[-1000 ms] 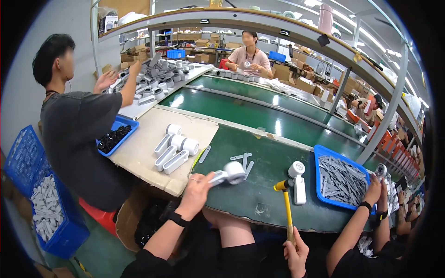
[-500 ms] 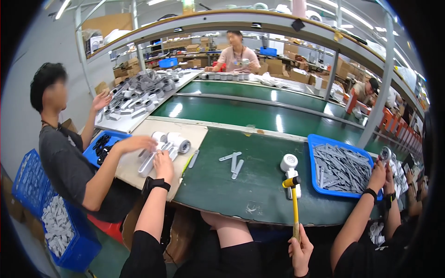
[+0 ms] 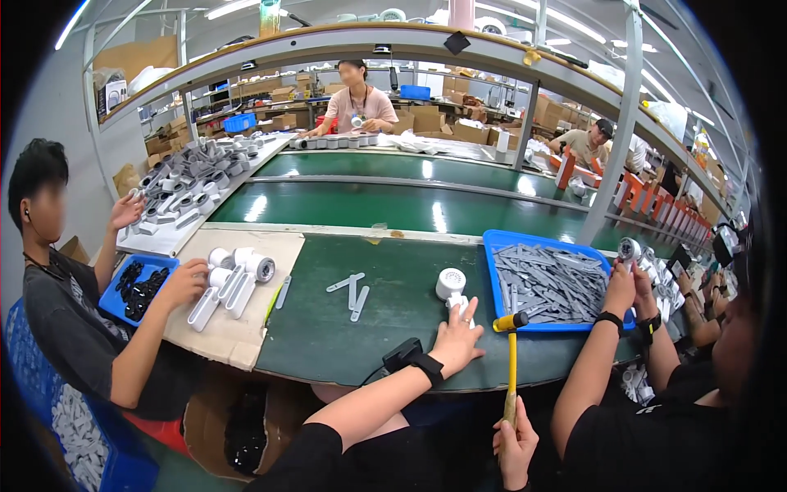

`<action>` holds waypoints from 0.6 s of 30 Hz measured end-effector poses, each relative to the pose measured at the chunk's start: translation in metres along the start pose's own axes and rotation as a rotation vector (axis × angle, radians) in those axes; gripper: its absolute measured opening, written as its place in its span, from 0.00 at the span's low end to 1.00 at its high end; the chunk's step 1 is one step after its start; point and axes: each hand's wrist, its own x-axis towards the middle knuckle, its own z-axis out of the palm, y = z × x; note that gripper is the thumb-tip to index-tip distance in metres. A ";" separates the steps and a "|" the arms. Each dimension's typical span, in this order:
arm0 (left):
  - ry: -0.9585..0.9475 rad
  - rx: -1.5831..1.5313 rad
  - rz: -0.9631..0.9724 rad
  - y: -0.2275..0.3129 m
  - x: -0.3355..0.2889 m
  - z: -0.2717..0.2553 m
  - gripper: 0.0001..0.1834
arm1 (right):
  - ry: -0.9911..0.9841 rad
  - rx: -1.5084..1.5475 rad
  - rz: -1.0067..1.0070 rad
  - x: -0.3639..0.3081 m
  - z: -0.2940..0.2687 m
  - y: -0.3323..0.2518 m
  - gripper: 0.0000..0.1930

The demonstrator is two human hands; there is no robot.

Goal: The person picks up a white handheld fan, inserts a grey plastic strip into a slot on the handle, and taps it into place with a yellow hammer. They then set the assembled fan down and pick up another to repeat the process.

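My left hand (image 3: 459, 344) lies over the handle of a white handheld device (image 3: 450, 284) with a round slotted head, much like a small hand fan. Its fingers are spread and hide most of that handle; whether they grip it does not show. In my right hand (image 3: 515, 447) is a hammer (image 3: 513, 361) with a yellow handle and black head, raised in front of the table edge. Several flat grey strips (image 3: 353, 292) lie on the green table to the left of the device.
A blue tray (image 3: 489, 271) of grey strips stands right of my hands. Left, more white devices (image 3: 238, 279) lie on cardboard (image 3: 279, 256) beside a co-worker (image 3: 90, 320). Another person's hands (image 3: 627, 291) work at the right. A green conveyor (image 3: 369, 205) runs behind the table.
My left hand has left the white devices on the cardboard and come right to the one near the blue tray. The hammer stays in my right hand. The view has swung right.
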 end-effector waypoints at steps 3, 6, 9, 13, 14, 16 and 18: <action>0.204 -0.133 0.049 -0.023 -0.014 0.005 0.18 | -0.046 -0.022 0.017 0.001 -0.001 -0.004 0.29; 0.271 -0.220 0.109 -0.034 -0.040 -0.021 0.17 | -0.059 -0.023 0.016 -0.003 0.000 -0.003 0.29; 0.328 -0.416 0.082 -0.055 -0.078 -0.040 0.16 | -0.114 -0.029 0.020 -0.004 0.007 -0.003 0.29; 0.380 -0.529 -0.273 -0.070 -0.144 -0.088 0.25 | -0.301 -0.104 -0.054 0.007 0.033 -0.006 0.29; 0.431 -0.392 -0.294 -0.082 -0.153 -0.085 0.25 | -0.333 -0.152 -0.104 0.010 0.038 -0.009 0.29; 0.486 -0.326 -0.336 -0.092 -0.164 -0.088 0.18 | -0.421 -0.282 -0.269 0.018 0.048 -0.017 0.28; 0.526 -0.264 -0.362 -0.095 -0.169 -0.090 0.16 | -0.462 -0.343 -0.308 0.026 0.061 -0.033 0.28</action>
